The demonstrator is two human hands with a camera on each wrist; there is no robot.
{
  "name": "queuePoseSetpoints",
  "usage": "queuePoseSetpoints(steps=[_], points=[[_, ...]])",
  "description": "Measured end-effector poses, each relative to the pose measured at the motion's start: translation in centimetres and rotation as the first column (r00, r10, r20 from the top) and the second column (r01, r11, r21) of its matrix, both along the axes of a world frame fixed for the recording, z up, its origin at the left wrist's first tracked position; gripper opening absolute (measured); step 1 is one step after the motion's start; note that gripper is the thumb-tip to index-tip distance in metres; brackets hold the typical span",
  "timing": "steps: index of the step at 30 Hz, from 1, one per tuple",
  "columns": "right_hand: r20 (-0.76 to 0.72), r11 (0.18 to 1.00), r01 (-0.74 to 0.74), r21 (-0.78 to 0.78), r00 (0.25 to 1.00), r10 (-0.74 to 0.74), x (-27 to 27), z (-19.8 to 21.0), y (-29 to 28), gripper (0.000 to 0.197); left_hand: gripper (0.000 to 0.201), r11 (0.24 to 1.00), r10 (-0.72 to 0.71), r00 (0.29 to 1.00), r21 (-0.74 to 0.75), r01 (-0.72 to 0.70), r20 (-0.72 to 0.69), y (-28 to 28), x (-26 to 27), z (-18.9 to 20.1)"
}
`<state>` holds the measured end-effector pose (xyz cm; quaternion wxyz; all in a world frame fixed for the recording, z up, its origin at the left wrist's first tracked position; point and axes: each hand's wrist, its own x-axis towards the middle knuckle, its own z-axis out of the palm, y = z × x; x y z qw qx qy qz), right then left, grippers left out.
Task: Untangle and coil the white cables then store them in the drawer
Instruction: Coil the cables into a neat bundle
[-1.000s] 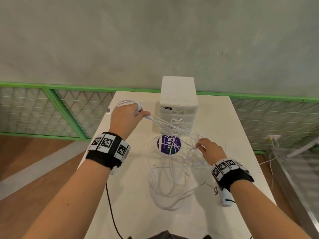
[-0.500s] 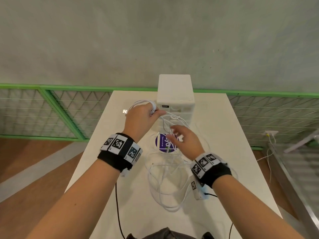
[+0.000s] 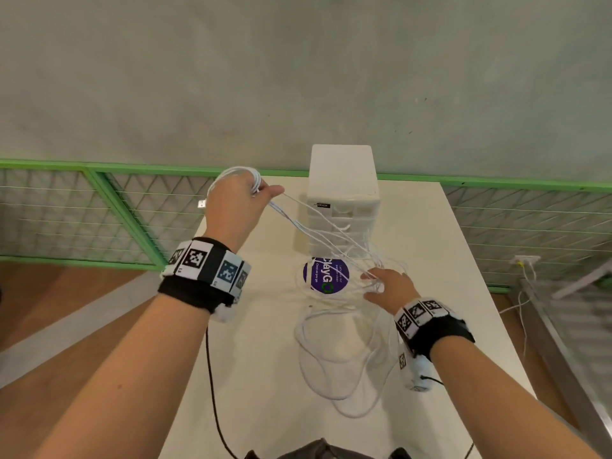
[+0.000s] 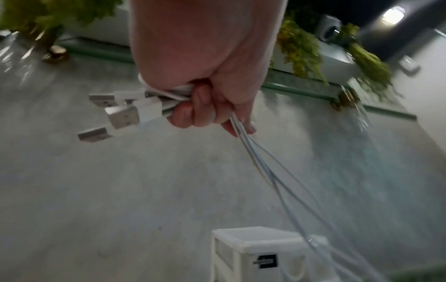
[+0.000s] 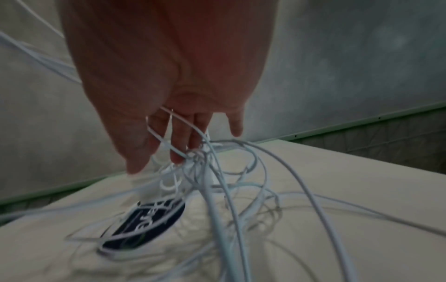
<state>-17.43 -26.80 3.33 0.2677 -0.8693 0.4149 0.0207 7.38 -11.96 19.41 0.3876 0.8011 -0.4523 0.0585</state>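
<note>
My left hand (image 3: 251,197) is raised in front of the white drawer unit (image 3: 342,180) and grips a small coil of white cables (image 3: 236,172). Several USB plugs (image 4: 120,112) stick out of that fist (image 4: 205,112). Taut strands (image 3: 318,233) run down and to the right to my right hand (image 3: 374,286). It hovers low over the table with its fingers (image 5: 179,141) fairly straight and spread, and strands run between them. The rest of the cables lie as a loose tangle (image 3: 334,356) on the table (image 3: 261,399). The drawers look closed.
A round purple sticker (image 3: 326,274) lies on the table under the cables, in front of the drawer unit (image 4: 260,248). A black cord (image 3: 212,376) hangs along the table's left edge. A green mesh railing (image 3: 109,207) runs behind the table, below a grey wall.
My right hand, up close to my left half a second ago, has swung back down and to the right. My left hand moved up and left, pulling the strands taut.
</note>
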Motion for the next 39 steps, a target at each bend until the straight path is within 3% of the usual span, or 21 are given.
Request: queuePoseSetpoints(steps=[2, 3, 5, 7, 9, 10, 13, 14, 17, 20, 22, 24, 25, 27, 29, 33, 34, 36, 39], points=[[0.054, 0.994, 0.064, 0.084, 0.996, -0.068, 0.4, 1.9, 0.1, 0.063, 0.044, 1.0, -0.011, 0.997, -0.013, 0.01, -0.077, 0.0, -0.3, -0.4], [0.186, 0.99, 0.1, 0.095, 0.976, -0.117, 0.6, 3.1, 0.4, 0.069, 0.044, 0.999, -0.033, 0.992, -0.003, 0.033, -0.122, -0.1, -0.6, -0.5], [0.513, 0.986, 0.158, 0.044, 0.844, -0.158, 1.7, 6.3, 1.6, 0.075, 0.043, 0.994, -0.093, 0.981, 0.047, 0.103, -0.172, -0.6, -1.7, -0.3], [0.7, 0.996, 0.083, 0.033, 0.709, -0.082, 3.6, 9.0, 3.0, 0.085, 0.04, 0.984, -0.157, 0.967, 0.047, 0.169, -0.199, -1.2, -3.2, -0.3], [0.719, 0.995, -0.061, 0.085, 0.695, -0.019, 5.7, 10.3, 4.2, 0.089, 0.037, 0.976, -0.214, 0.948, -0.011, 0.217, -0.234, -1.8, -4.4, 0.0], [0.71, 0.987, -0.112, 0.117, 0.704, -0.004, 6.5, 10.3, 4.5, 0.082, 0.037, 0.972, -0.233, 0.942, -0.031, 0.232, -0.241, -2.0, -4.8, 0.2], [0.666, 0.955, -0.172, 0.24, 0.745, -0.033, 6.9, 10.0, 4.7, 0.027, 0.04, 0.967, -0.253, 0.95, -0.023, 0.253, -0.182, -2.1, -4.5, 1.1], [0.649, 0.951, -0.178, 0.252, 0.76, -0.03, 6.6, 9.9, 4.6, 0.015, 0.041, 0.969, -0.244, 0.957, 0.0, 0.247, -0.158, -2.0, -4.0, 1.2], [0.657, 0.983, -0.128, 0.129, 0.754, 0.012, 5.3, 10.5, 3.6, 0.006, 0.052, 0.952, -0.203, 0.968, 0.203, 0.231, -0.147, -1.2, -3.0, 0.7], [0.743, 0.991, -0.09, 0.094, 0.669, -0.01, 4.5, 12.0, 2.0, 0.014, 0.054, 0.796, -0.259, 0.946, 0.512, 0.325, -0.197, -0.2, -4.1, -0.9], [0.772, 0.991, -0.121, 0.057, 0.635, 0.034, 4.5, 12.9, 1.2, 0.017, 0.054, 0.714, -0.336, 0.895, 0.541, 0.445, -0.293, 0.3, -5.6, -2.0], [0.773, 0.989, -0.146, 0.002, 0.628, 0.091, 4.8, 12.8, 0.9, 0.011, 0.054, 0.704, -0.344, 0.797, 0.426, 0.568, -0.496, 0.7, -6.9, -2.3], [0.756, 0.989, -0.137, -0.047, 0.643, 0.125, 4.9, 12.5, 0.9, 0.008, 0.055, 0.713, -0.338, 0.718, 0.332, 0.617, -0.609, 0.7, -7.3, -2.1], [0.668, 0.98, -0.122, -0.16, 0.717, 0.198, 5.0, 11.2, 1.1, 0.024, 0.054, 0.739, -0.354, 0.524, 0.112, 0.664, -0.775, 0.8, -7.8, -1.1], [0.575, 0.967, -0.144, -0.211, 0.782, 0.242, 4.9, 9.3, 1.8, 0.043, 0.051, 0.746, -0.422, 0.324, -0.122, 0.654, -0.847, 0.4, -8.0, -0.1], [0.519, 0.987, -0.103, -0.12, 0.841, 0.151, 4.4, 5.7, 3.1, 0.032, 0.05, 0.695, -0.558, -0.049, -0.498, 0.518, -0.829, -0.7, -7.3, 1.3], [0.514, 0.991, -0.103, -0.089, 0.847, 0.134, 4.4, 4.9, 3.4, 0.035, 0.052, 0.685, -0.577, -0.1, -0.547, 0.482, -0.811, -0.9, -7.3, 1.5], [0.495, 0.991, -0.126, -0.051, 0.859, 0.134, 4.6, 4.0, 4.2, 0.041, 0.053, 0.675, -0.614, -0.137, -0.607, 0.419, -0.778, -1.2, -7.3, 1.5], [0.443, 0.987, -0.162, -0.01, 0.884, 0.15, 4.9, 2.9, 5.1, 0.02, 0.047, 0.668, -0.682, -0.138, -0.688, 0.282, -0.719, -1.9, -7.5, 2.1]])
